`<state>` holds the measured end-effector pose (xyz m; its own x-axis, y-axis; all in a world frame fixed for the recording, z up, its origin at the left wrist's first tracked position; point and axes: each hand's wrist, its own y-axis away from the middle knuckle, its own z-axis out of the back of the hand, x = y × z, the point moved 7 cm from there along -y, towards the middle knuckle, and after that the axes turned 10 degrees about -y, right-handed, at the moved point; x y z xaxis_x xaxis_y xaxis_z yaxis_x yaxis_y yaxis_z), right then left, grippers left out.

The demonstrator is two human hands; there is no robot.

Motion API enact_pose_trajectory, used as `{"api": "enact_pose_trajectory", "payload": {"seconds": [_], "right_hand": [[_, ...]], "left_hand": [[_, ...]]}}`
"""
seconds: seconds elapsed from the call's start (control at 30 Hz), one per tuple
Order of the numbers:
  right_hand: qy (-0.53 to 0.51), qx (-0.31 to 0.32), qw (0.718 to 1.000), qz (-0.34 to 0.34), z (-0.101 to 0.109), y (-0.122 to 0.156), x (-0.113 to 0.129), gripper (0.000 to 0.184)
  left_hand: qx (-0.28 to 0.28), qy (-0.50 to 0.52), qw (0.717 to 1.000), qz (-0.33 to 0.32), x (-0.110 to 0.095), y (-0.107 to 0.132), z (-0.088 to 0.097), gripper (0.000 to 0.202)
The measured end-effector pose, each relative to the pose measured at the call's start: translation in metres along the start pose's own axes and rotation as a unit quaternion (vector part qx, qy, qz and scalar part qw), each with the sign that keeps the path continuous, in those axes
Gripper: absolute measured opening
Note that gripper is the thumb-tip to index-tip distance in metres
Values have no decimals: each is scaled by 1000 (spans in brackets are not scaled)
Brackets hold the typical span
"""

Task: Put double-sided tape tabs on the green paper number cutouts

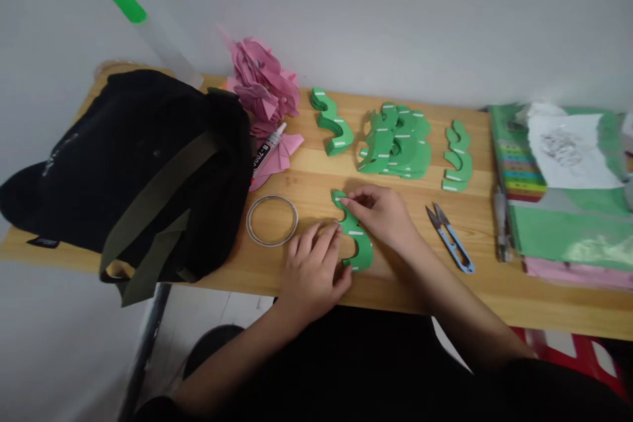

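Note:
A green wavy cutout [364, 250], with short white strips on its top, lies near the table's front edge. My left hand [311, 270] rests flat at its left side, fingers stretched out, with fingertips and thumb touching its edge. At the far end of the cutout, my right hand [380, 211] is closed in a pinch beside a white strip. The fingers partly hide that end. A ring-shaped roll of narrow tape [248, 227] lies left of my left hand. To the right of my right hand are blue-handled thread snips [453, 244], blades apart.
Behind my hands lie green cutouts: a left stack [339, 135], a large pile [403, 145] and a right stack [459, 161]. A black bag [163, 151], pink pieces [264, 79] and a glue tube [267, 153] occupy the left. Green sheets [558, 227] and a pen [502, 224] lie right.

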<state>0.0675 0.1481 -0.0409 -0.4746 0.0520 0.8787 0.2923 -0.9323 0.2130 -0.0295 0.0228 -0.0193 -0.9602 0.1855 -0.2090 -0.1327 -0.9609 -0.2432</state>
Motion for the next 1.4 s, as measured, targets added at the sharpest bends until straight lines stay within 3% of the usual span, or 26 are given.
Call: {"api": "enact_pose_trajectory", "payload": {"seconds": [0.27,0.5,0.8,0.93,1.1,1.27,1.4], "right_hand": [[-7,-33,999,-7,0,-1,-9,13],[39,-80,996,0,2,5,-1,23],[115,-95,989,-3,-1,7,4,23],[144,-96,985,-1,-3,8,8,22],[153,-96,984,5,-5,6,7,19],[111,-105,983,106,10,15,9,20],[193,-41,943,268,13,52,23,31]], "left_hand": [[19,9,1000,-2,2,-4,1,48],[47,18,999,-21,5,-10,4,47],[42,-10,998,-47,7,-26,5,18],[44,-18,995,-86,7,-36,2,18],[91,-13,992,-81,10,-41,-5,18],[93,-26,994,-49,15,-43,-7,39],[98,-54,992,-65,14,-39,-11,51]]}}
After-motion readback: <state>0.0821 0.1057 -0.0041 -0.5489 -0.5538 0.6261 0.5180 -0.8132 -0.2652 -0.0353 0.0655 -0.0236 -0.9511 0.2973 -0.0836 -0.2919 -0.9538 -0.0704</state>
